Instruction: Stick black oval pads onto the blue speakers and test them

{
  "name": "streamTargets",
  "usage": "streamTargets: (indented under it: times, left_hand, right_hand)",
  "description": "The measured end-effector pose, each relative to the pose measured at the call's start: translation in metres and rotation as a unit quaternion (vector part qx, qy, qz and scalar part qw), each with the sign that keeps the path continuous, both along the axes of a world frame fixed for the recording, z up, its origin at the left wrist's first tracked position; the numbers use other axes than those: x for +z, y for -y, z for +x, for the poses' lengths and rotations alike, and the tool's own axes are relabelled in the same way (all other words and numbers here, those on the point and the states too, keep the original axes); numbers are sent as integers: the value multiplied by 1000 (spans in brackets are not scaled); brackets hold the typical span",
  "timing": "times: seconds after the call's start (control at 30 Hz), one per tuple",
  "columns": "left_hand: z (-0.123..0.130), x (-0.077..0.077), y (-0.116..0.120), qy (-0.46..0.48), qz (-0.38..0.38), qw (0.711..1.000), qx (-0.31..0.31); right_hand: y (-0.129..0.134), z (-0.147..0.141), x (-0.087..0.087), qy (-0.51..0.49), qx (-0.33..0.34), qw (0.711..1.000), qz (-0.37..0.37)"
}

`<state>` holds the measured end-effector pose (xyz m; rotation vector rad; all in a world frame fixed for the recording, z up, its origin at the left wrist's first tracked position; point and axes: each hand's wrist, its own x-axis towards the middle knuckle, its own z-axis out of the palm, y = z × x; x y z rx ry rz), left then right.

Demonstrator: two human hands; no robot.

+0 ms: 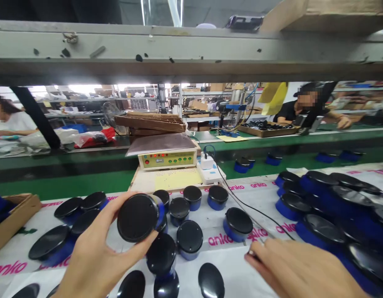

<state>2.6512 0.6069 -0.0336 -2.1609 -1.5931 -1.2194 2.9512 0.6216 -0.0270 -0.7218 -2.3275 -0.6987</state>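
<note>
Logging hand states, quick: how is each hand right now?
Left hand: closed on a round black-and-blue piece, thumb opposite fingers.
Right hand: fingers curled; what, if anything, it holds cannot be told.

A bare patch of white paper [238, 269] opens between a glossy black disc [211, 280] and a person's right hand [298, 265], which is hemmed in on its outer side by heaped blue-and-black containers [322, 229]. A tight cluster of upright containers [190, 239] crowds the left hand [96, 248]; beyond, a black cable [256, 208] cuts across, though whether it lies flat is hard to tell. A shelf beam [185, 47] runs above the bench.
</note>
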Motion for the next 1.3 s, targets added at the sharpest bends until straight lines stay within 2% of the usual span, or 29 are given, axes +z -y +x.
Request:
streamTargets:
  times: [0.03,0.07,0.17,0.23,0.3,0.4,0.47,0.53,0.67,0.73,0.8,0.87,0.97,1.03,1.13,1.2,1.3]
  left_hand:
    - [4,-1,-2,4,-29,1000,0]
    - [13,-2,-5,0,-51,998,-28]
    - [55,-8,-14,-60,-62,974,-208]
    - [85,-11,-24,-104,-74,953,-273]
    - [105,-14,-38,-131,-135,946,-265]
    - [113,-19,-58,-133,-248,939,-199]
    - [112,-22,-65,-124,-291,934,-166]
    - [110,-22,-64,-119,-323,923,-172]
    - [96,-10,-55,-100,-379,894,-217]
    - [71,-3,-56,-61,-357,911,-198]
    - [33,-2,-60,1,-310,938,-152]
    - [-9,-8,-66,60,-293,948,-108]
    - [-50,-30,-71,100,-325,933,-116]
    - [-56,-48,-76,127,-336,924,-132]
    - [-48,-68,-85,157,-318,925,-133]
    - [-42,-74,-92,163,-302,929,-138]
    - [-39,-78,-97,158,-285,932,-156]
  right_hand:
    - [-6,10,-2,5,-28,1000,-5]
    - [-13,19,-6,11,-63,998,-12]
    - [-34,32,-18,29,-172,984,-46]
    - [-43,32,-26,47,-203,971,-114]
    - [-47,29,-31,54,-201,950,-233]
    - [-49,25,-33,20,-199,899,-391]
    - [-51,23,-34,-18,-210,881,-424]
    - [-55,22,-36,-51,-214,870,-442]
    - [-67,22,-36,-35,-202,856,-474]
    - [-74,24,-29,-15,-202,862,-464]
    - [-81,22,-19,-18,-207,873,-441]
    - [-88,11,-9,-23,-184,887,-423]
    - [-100,-24,0,22,-85,907,-411]
    - [-111,-53,-1,75,-31,915,-396]
    - [-130,-88,-6,131,-3,907,-401]
    - [-140,-98,-9,148,6,895,-420]
    - [-147,-99,-10,157,14,887,-434]
